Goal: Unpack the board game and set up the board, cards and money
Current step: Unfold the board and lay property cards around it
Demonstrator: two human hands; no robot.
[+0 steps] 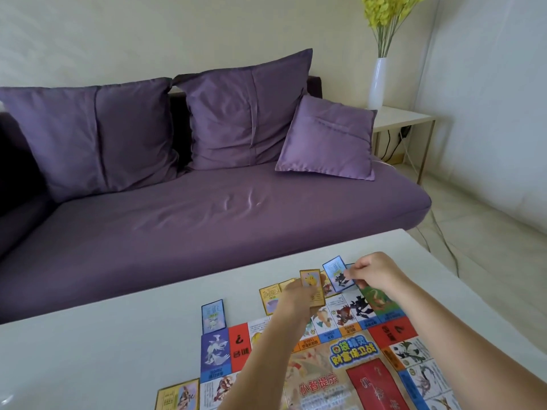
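On the table (88, 350), the board (334, 368) lies flat, its near part out of frame. The left hand (296, 300) grips a yellow card (311, 287) upright above the board's far edge, fingers curled around it. The right hand (376, 272) pinches a tilted blue card (337, 276) over that same edge. Loose cards (213, 316) lie flat beside the board.

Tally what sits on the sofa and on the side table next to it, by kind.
Large purple cushions: 2
Small purple cushion: 1
White vase of yellow flowers: 1
Total: 4
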